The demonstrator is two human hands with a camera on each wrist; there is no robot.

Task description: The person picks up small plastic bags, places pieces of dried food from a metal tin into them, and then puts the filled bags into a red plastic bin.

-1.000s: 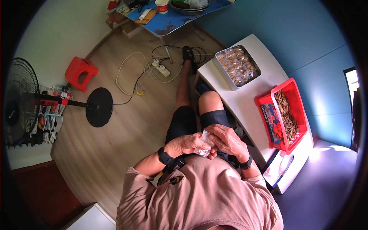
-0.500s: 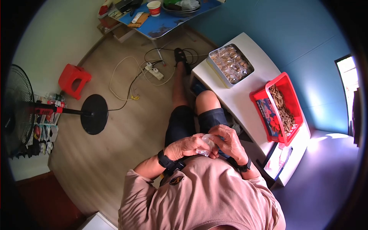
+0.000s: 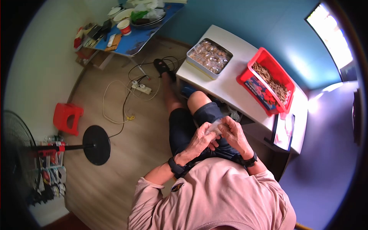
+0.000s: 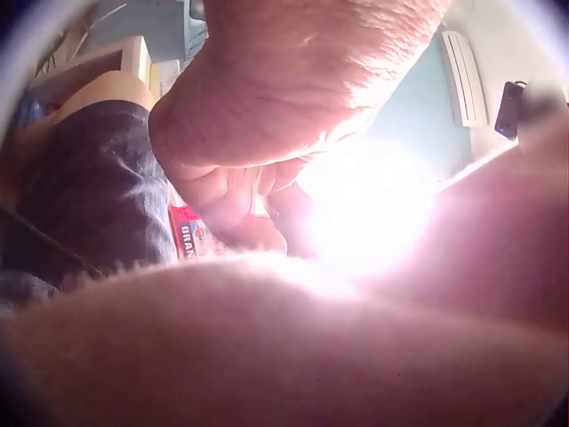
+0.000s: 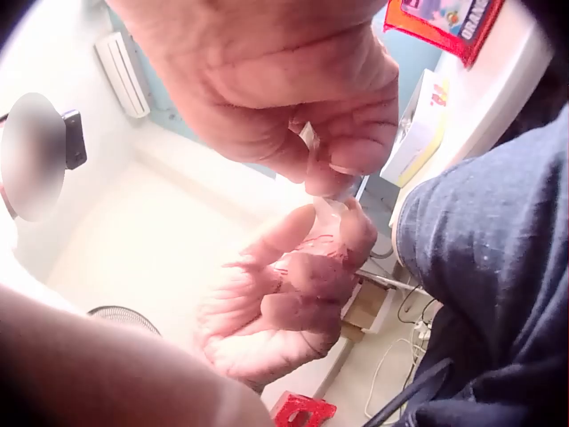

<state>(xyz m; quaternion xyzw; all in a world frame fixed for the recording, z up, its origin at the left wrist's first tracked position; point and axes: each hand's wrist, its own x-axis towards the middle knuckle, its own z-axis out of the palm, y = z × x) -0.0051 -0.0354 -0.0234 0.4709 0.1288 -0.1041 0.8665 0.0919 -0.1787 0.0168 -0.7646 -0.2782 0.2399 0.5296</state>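
Note:
Over the lap, both hands hold a small clear plastic bag [image 3: 215,126]. My left hand [image 3: 201,138] pinches its near side between thumb and fingers. My right hand [image 3: 234,135] grips the other side, fingertips close to the left ones. Seen from the right wrist, a whitish piece of the plastic [image 5: 329,213] stands between the two sets of fingertips, and the left hand [image 5: 289,302] has its other fingers curled. Glare fills much of the left wrist view, where the left hand [image 4: 293,80] hides the bag.
On the white cabinet [image 3: 237,69] to the right stand a tin [image 3: 211,57] of small wrapped pieces and a red basket [image 3: 281,69] of brown sticks. A cluttered blue table [image 3: 140,40] is ahead. A fan [image 3: 96,145], red stool [image 3: 68,118] and power strip [image 3: 141,87] stand or lie leftward.
The head view has turned right, so the room shifts left and down. Both hands have risen away from the belly, and the bag now shows less between closer fingertips.

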